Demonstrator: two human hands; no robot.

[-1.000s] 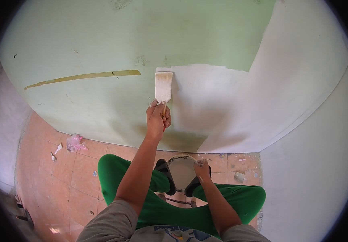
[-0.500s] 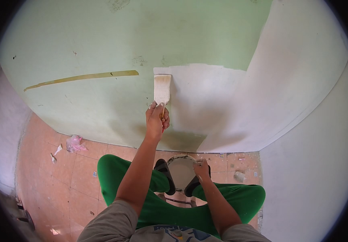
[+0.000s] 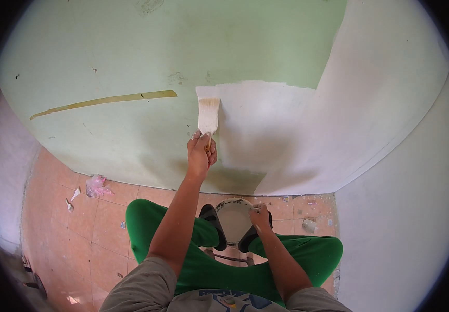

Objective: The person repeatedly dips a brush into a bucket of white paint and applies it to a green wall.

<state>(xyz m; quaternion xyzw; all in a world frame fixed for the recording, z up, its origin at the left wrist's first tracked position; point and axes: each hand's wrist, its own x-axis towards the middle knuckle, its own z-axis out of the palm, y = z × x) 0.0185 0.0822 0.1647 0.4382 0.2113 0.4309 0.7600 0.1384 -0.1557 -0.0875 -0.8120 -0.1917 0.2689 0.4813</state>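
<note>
My left hand (image 3: 201,151) grips the handle of a wide paint brush (image 3: 209,115), whose bristles touch the wall at the left edge of a patch of white paint (image 3: 255,112). Green wall (image 3: 130,57) lies above and to the left of that patch. Low between my feet stands a round bucket (image 3: 235,221) of whitish paint with a smeared rim. My right hand (image 3: 259,216) is closed at the bucket's right rim; what its fingers grip there is too small to make out for certain.
A yellowish tape strip (image 3: 104,101) runs along the wall at left. On the tiled floor (image 3: 86,223) lie a pink plastic bag (image 3: 97,186), white scraps (image 3: 75,193) and a pale lump (image 3: 309,225). A white side wall (image 3: 396,208) rises at right.
The brush bristles have moved slightly down the wall, leaving white paint above them. My right hand stays at the bucket rim.
</note>
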